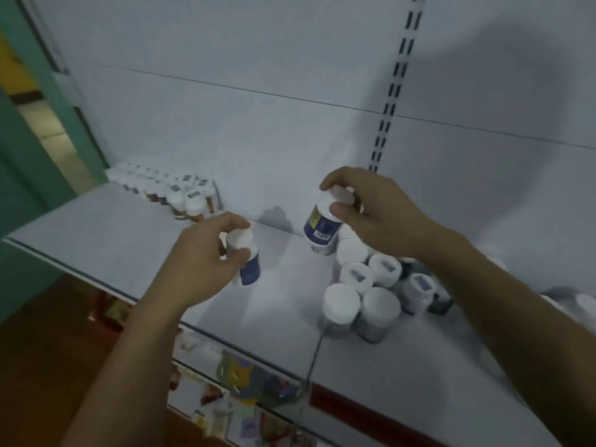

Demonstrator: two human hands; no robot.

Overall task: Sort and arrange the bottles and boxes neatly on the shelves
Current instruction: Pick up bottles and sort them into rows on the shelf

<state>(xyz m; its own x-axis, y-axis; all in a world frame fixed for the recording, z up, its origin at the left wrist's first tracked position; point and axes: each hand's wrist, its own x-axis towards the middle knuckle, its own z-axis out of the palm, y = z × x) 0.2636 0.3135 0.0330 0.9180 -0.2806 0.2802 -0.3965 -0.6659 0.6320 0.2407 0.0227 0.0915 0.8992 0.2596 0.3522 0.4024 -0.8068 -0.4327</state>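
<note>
Dim, bluish, soft-focus picture; a broad shadow on the back panel [483, 75], edges bowed.

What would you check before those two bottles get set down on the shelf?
1. Left hand holds the left bottle firmly at its cap: ok.
2. Right hand holds the right bottle firmly at its cap: ok.
3. Bare shelf space between the hands to set a bottle down: ok.
4. Right bottle clear of the cluster of white-capped bottles beside it: cannot tell, they are very close.
5. Both held bottles are the same product: cannot tell, labels are blurred.
6. Back row of bottles at the far left stands upright: ok.
</note>
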